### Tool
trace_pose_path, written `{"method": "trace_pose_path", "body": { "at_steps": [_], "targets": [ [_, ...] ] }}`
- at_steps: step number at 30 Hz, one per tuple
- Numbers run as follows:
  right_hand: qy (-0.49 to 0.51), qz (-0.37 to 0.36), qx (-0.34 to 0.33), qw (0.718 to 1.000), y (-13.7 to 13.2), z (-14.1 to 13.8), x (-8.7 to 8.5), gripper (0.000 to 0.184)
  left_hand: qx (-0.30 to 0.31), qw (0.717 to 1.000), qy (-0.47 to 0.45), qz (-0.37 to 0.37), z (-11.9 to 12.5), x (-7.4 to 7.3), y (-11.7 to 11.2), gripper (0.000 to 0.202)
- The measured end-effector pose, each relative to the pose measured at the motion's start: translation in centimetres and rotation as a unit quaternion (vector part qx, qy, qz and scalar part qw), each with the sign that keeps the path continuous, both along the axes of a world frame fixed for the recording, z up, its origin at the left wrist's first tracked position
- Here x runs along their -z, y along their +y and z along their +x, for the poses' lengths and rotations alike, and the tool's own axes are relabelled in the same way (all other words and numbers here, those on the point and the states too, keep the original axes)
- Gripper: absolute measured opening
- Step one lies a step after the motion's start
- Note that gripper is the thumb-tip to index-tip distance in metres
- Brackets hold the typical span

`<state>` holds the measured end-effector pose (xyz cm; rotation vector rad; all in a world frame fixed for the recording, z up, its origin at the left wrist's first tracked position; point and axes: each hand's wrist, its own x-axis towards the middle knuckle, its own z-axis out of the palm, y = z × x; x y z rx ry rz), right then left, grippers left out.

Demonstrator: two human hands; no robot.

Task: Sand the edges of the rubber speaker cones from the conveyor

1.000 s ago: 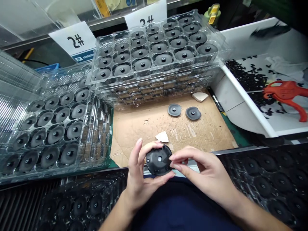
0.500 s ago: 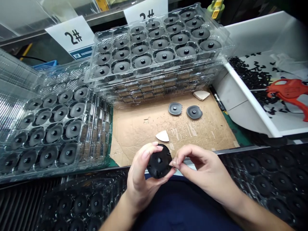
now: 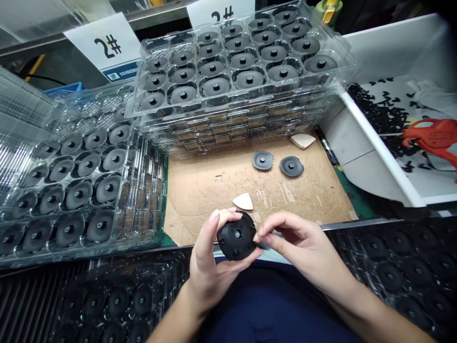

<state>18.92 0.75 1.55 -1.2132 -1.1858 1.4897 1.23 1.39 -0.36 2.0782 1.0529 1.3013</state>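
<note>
My left hand [image 3: 210, 262] grips a round black plastic disc [image 3: 235, 238] by its edge, thumb and fingers on opposite sides. A small post stands at the disc's centre, and its face is turned up. At the disc's right edge, my right hand [image 3: 296, 247] pinches thumb and forefinger together; whatever lies between the fingertips is too small or hidden to name. Just beyond the disc a pale, rounded triangular piece [image 3: 243, 201] rests on the cardboard sheet [image 3: 203, 190]. Farther back lie two loose grey discs [image 3: 263, 160] [image 3: 292, 166].
Stacked clear trays of discs [image 3: 217, 102] stand behind, with another stack [image 3: 119, 205] at left. A white bin [image 3: 387, 155] at right holds small black clips [image 3: 378, 107] and an orange-handled tool [image 3: 433, 136]. A second pale piece [image 3: 303, 140] lies near the bin. Dark trays [image 3: 403, 267] sit below the edge.
The disc has turned slightly in my left hand, and my right fingertips stay at its right edge. The whole view has shifted a little.
</note>
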Motion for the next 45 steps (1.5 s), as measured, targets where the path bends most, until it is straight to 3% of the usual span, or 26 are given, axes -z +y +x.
{"method": "trace_pose_path", "body": {
  "at_steps": [3, 6, 11, 19, 26, 31, 35, 37, 42, 45],
  "targets": [
    [0.023, 0.001, -0.053, 0.998, 0.4, 0.4, -0.1, 0.008, 0.021, 0.998, -0.031, -0.056, -0.1, 0.0, -0.1, 0.104],
    [0.045, 0.014, -0.101, 0.994, 0.8, 0.8, -0.3, 0.023, 0.035, 0.990, -0.064, -0.119, -0.1, -0.2, -0.2, 0.102],
    [0.067, 0.019, -0.102, 0.992, 1.2, 1.2, 0.0, 0.034, 0.061, 0.969, -0.126, -0.203, -0.1, -0.3, -0.4, 0.099],
    [0.029, 0.006, -0.197, 0.980, 1.8, 1.5, -0.6, 0.019, 0.104, 0.926, -0.167, -0.324, -0.4, -0.3, -0.4, 0.096],
    [0.033, -0.044, -0.224, 0.973, 2.2, 1.8, -1.0, 0.014, 0.144, 0.887, -0.161, -0.408, -0.5, -0.4, -0.1, 0.100],
    [0.055, -0.054, -0.195, 0.978, 1.9, 1.4, -0.7, 0.006, 0.141, 0.881, -0.170, -0.419, -0.2, -0.4, -0.1, 0.099],
    [0.099, -0.105, -0.131, 0.981, 1.2, 1.4, -0.1, 0.012, 0.141, 0.903, -0.182, -0.364, -0.1, -0.1, -0.2, 0.101],
    [0.114, -0.097, -0.090, 0.985, 0.6, 1.6, 0.5, 0.013, 0.133, 0.912, -0.189, -0.339, 0.0, 0.1, -0.1, 0.099],
    [0.016, 0.041, -0.022, 0.999, -1.2, 2.5, 1.8, 0.009, 0.109, 0.928, -0.189, -0.301, 0.0, 0.2, -0.1, 0.098],
    [-0.076, 0.135, -0.017, 0.988, -2.0, 2.7, 2.1, 0.022, 0.091, 0.934, -0.178, -0.297, -0.1, 0.1, -0.2, 0.095]
  ]
}}
